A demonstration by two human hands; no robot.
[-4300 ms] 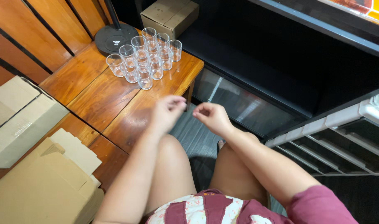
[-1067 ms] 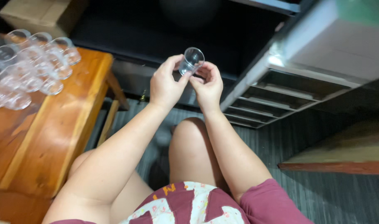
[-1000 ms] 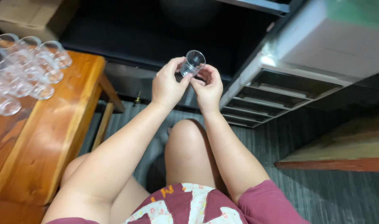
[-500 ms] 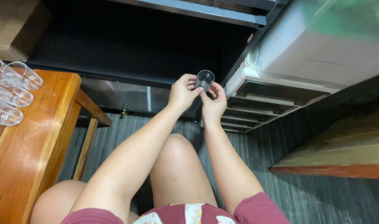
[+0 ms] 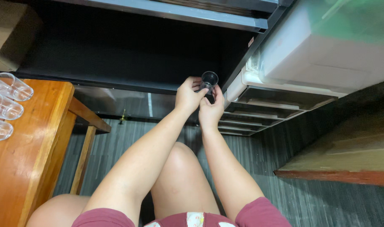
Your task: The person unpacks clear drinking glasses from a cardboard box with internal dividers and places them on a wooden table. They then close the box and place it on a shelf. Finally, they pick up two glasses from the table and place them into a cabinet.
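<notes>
Left hand (image 5: 190,94) and right hand (image 5: 211,110) sit together just above frame centre, both pinched on one small clear drinking glass (image 5: 209,79), fingertips of each closed around its lower wall and base. We see its round rim tipped toward the camera, open mouth facing us. We hold it out over our knee (image 5: 179,168), in front of the dark open shelf cavity (image 5: 124,50) that fills the upper middle.

Handling, our call: light, stiff, smooth-walled, so likely slippery on bare skin and breakable if dropped on the grey striped floor (image 5: 326,201) below. Best hold looks like the side wall near the thick base, thumb opposite fingers, keeping off the thin rim. Two hands on it now gives a steady hold.

Far left edge: three more clear glasses (image 5: 7,105) lying on their sides on the orange-brown wooden table (image 5: 32,159), well apart from the hands. Upper left corner shows a brown cardboard box (image 5: 7,38). Right of the hands, white plastic drawer unit (image 5: 309,63) with dark slots below. Lower right, a brown wooden board (image 5: 351,155) edge.
</notes>
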